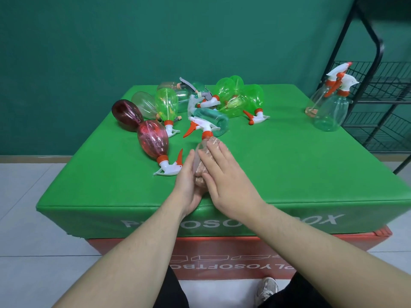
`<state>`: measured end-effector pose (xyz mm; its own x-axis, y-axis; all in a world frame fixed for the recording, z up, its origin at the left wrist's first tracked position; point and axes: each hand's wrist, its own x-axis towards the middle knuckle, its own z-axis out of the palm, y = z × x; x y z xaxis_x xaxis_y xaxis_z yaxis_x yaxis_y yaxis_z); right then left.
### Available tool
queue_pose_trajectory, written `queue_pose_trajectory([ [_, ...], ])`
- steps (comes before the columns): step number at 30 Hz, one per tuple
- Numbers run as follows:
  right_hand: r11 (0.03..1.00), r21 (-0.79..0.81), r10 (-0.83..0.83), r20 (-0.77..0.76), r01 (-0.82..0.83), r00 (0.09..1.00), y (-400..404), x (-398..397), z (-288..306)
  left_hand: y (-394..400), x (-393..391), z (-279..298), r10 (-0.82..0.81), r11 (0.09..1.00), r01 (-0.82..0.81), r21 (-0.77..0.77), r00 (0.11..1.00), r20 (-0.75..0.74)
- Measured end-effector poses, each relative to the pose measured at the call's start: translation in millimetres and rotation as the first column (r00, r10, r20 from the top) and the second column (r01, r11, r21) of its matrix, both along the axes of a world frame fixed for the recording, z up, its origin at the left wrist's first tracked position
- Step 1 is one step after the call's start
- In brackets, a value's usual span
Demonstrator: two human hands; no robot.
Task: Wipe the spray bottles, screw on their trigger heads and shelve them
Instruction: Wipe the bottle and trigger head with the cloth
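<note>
Left hand (188, 185) cradles a clear spray bottle (198, 158) from below and the left side, fingers lying along its wall. Right hand (224, 174) lies over the bottle with fingers nearly straight, pressing a pinkish cloth (213, 141) against its body. The bottle is held low over the near centre of the green surface (289, 156), neck pointing away. Its trigger head (200, 126), white with an orange collar and lever, appears already seated on the neck; I cannot tell whether it is fully tightened.

Progress, judged from layout: wiping step in hand on this bottle.

Done or nearly so: two clear bottles (329, 110) with heads fitted stand upright at the far right edge of the surface, just beside the black wire shelf rack (378, 85). They seem to stand on the surface, not on a shelf, though this is hard to tell.

Remaining: a heap of bottles lies on its side at the far centre. It includes several green bottles (235, 96), two dark red bottles (153, 141) and some clear or teal ones. Most visibly carry heads; a few necks are hidden. Wiped or not: cannot tell. Estimate: early stage, most of the work left.
</note>
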<state>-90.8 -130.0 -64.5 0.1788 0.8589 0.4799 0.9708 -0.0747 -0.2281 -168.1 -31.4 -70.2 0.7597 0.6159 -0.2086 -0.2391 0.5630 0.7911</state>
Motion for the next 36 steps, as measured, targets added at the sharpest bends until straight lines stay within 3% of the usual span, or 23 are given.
queue_pose_trajectory([
  [5, 0.998, 0.038, 0.040, 0.068, -0.043, 0.997, -11, -5, -14, -2, -2, 1, -0.022, 0.998, 0.023, 0.060, 1.000, -0.012],
  [8, 0.998, 0.047, 0.049, 0.052, -0.051, 0.997, -16, -10, -15, 0, -2, -1, -0.004, 1.000, 0.004, 0.013, 1.000, 0.011],
  [13, 0.990, 0.135, 0.072, -0.224, -0.043, 0.972, -12, -16, -6, 4, -2, -5, -0.032, 0.999, 0.031, 0.030, 0.999, 0.028],
  [16, 0.983, 0.185, 0.053, -0.301, 0.004, 0.952, -3, -18, -3, 2, -4, -3, -0.044, 0.999, 0.043, 0.013, 0.998, 0.036],
  [22, 0.980, 0.190, -0.016, -0.194, 0.053, 0.981, 14, -12, 7, -1, -6, 3, -0.039, 0.999, 0.038, 0.014, 0.998, 0.055],
  [28, 0.985, 0.123, -0.082, -0.264, 0.117, 0.961, 27, 8, 30, 2, -2, 2, -0.061, 0.997, 0.061, 0.036, 0.998, 0.017],
  [33, 0.963, 0.070, -0.231, -0.288, 0.261, 0.930, 45, 9, 41, 3, -3, 0, -0.031, 0.999, 0.031, 0.014, 0.999, 0.011],
  [36, 0.964, 0.075, -0.222, -0.295, 0.254, 0.929, 49, 7, 39, 4, -2, -1, -0.005, 1.000, 0.006, -0.013, 1.000, 0.024],
])
